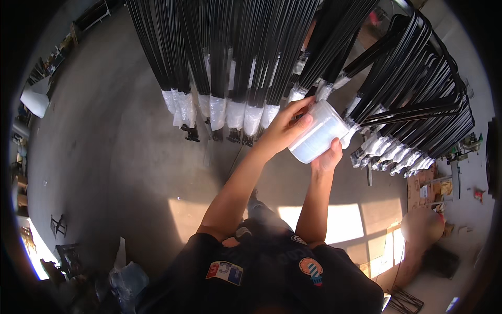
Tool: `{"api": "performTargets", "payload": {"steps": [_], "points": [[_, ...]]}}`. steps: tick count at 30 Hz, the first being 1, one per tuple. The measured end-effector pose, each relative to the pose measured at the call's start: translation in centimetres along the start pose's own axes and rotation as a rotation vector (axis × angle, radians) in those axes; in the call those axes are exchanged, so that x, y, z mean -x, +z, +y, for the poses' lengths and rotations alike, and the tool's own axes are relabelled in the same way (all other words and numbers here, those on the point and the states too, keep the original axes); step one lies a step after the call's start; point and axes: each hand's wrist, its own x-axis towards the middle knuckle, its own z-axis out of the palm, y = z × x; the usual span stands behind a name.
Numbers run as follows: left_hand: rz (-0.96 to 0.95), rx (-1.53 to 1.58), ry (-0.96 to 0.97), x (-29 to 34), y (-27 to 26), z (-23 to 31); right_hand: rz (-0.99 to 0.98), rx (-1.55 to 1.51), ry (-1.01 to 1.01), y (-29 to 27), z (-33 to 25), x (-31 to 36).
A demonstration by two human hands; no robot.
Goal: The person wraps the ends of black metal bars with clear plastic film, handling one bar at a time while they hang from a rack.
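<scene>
Between my two hands is a whitish, translucent roll of plastic film (320, 131), held tilted. My left hand (287, 125) grips its upper left side, with the thumb across the front and the other fingers partly hidden behind. From below, my right hand (328, 157) clasps the lower right edge, its thumb lying on the roll. Just beyond the roll, clear plastic wrap (324, 91) covers the end of a bundle of thin black rods (334, 42). Whether a strip of film joins the roll to that bundle, I cannot tell.
More black rod bundles (219, 47) hang or lean ahead, their lower ends in plastic wrap (217, 111). On the right stand several bent black tubular frames (418, 68) with wrapped ends. Sunlit patches (334, 222) mark the grey floor (104, 146). A clear plastic bag (128, 280) lies at lower left.
</scene>
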Motion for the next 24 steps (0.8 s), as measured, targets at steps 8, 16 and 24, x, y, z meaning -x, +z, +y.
{"api": "performTargets", "payload": {"steps": [8, 16, 24], "points": [[0.205, -0.46, -0.189, -1.5, -8.3, -11.6, -0.155, 0.187, 0.361, -9.4, 7.7, -9.6], [0.3, -0.62, -0.141, -4.7, -15.1, -16.8, -0.555, 0.292, 0.641, -11.0, 13.5, -17.4], [0.155, -0.728, -0.556, -4.7, -16.2, -18.0, -0.381, 0.083, 0.793, -13.5, 14.8, -15.1]]}}
